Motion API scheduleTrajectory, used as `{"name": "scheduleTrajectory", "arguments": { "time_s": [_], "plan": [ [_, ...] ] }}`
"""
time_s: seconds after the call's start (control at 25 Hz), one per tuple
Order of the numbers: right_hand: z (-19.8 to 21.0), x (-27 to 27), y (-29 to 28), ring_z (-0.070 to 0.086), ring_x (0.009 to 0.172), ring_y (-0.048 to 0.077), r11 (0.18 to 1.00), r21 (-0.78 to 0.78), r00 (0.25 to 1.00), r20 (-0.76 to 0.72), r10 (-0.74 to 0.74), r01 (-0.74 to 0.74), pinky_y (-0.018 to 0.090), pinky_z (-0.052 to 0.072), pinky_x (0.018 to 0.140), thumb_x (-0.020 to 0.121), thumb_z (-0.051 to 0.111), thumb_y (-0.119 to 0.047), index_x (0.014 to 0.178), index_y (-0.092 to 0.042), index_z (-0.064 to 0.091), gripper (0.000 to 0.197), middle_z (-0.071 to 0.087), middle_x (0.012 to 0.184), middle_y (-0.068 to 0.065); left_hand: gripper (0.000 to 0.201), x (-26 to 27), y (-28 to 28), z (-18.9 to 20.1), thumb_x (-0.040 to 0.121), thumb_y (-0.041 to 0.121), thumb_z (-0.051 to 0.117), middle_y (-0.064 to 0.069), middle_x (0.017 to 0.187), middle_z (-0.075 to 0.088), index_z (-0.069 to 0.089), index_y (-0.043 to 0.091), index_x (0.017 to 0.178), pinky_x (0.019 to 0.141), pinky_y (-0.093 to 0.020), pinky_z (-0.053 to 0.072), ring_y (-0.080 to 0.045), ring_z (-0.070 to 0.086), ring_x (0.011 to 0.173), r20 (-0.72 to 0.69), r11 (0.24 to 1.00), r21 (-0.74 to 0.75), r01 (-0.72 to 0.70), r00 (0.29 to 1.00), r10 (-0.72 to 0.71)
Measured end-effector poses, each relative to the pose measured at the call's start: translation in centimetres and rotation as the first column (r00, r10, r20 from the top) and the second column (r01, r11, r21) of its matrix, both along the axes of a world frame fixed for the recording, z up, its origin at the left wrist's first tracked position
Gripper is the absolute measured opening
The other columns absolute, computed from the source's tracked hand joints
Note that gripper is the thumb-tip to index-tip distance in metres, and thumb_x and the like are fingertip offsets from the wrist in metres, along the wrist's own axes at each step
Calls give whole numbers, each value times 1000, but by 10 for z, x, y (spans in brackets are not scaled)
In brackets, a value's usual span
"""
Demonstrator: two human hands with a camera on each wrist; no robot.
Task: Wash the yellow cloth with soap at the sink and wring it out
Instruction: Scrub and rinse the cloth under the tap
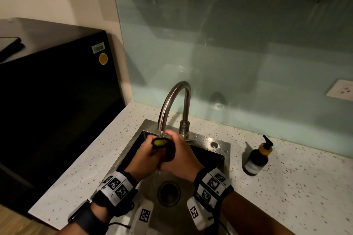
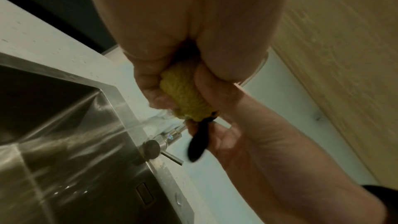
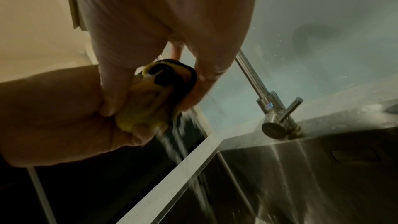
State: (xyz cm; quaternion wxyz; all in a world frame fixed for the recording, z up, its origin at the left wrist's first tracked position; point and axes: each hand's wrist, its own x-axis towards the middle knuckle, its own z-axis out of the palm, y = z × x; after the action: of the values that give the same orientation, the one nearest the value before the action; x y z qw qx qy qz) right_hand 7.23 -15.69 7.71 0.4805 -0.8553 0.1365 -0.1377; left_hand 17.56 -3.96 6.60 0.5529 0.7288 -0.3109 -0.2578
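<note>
Yellow cloth (image 1: 160, 142) gripped by left hand (image 1: 147, 158), right hand (image 1: 180, 160), over sink (image 1: 226, 150).

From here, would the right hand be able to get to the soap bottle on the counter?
Probably yes, once it lets go: the right hand grips the yellow cloth together with the left hand. The soap bottle stands on its side of the sink, with bare counter between.
</note>
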Motion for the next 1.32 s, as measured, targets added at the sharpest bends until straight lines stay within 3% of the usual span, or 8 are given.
{"name": "scheduleTrajectory", "arguments": {
  "time_s": [0.16,0.36,0.64,0.8,0.96,1.04,1.12,1.32],
  "plan": [
    [6,-4,2,51,96,-18,997,-66,999,-20,49,-50,3,44,83,69,84,-26,131,-32,50,72,56,111,-25,16,-5,0,7,99,3,54,-17,101,69,52,12,112,68,-36,56,-29,69,87,-60,1000,-12,-1,998,0],
    [2,-2,-1,66,83,2,970,-242,999,-27,25,-31,23,56,80,82,74,-26,110,-23,65,29,72,96,-6,62,1,6,0,88,17,75,-13,121,55,38,31,136,61,-29,58,-37,68,99,-184,999,33,5,983,2],
    [4,-1,5,56,104,-2,992,-128,1000,16,-16,18,16,48,93,70,84,-30,134,-29,45,75,61,123,-10,14,3,2,-5,101,26,53,-12,107,71,54,26,114,83,-56,60,-28,72,94,-76,984,81,-156,984,162],
    [-2,-2,10,49,118,5,976,-217,1000,6,23,-21,18,41,102,76,79,-32,137,-30,44,71,52,135,-7,31,5,1,2,99,9,46,-21,116,61,47,37,113,85,-64,57,-40,67,103,-236,978,12,-210,949,207],
    [4,-5,0,57,84,-9,985,-162,998,36,-52,57,7,45,79,82,70,-10,120,-25,64,41,68,107,-9,40,2,1,10,99,15,53,-14,127,57,47,43,127,79,-50,61,-37,64,111,-365,994,-14,-105,926,93],
    [8,-6,-5,56,81,-12,986,-147,997,30,-77,81,10,50,80,83,71,-9,118,-21,65,38,70,106,-8,45,2,4,15,92,34,64,-10,128,58,47,40,133,79,-42,61,-32,64,112,-352,1000,-4,-19,936,16],
    [14,-4,-4,57,85,-7,987,-154,999,19,-49,52,15,53,84,84,73,-11,118,-18,62,37,70,110,-3,43,0,1,17,95,27,64,-13,124,61,48,23,135,76,-37,63,-30,67,106,-319,999,8,47,947,-42],
    [-4,4,-1,51,115,0,999,-36,999,-23,-26,25,18,47,95,63,87,-38,137,-31,41,87,52,132,-11,12,2,-4,16,99,12,57,-17,113,66,56,12,111,76,-49,63,-31,69,98,-200,995,20,-100,974,103]
  ]
}}
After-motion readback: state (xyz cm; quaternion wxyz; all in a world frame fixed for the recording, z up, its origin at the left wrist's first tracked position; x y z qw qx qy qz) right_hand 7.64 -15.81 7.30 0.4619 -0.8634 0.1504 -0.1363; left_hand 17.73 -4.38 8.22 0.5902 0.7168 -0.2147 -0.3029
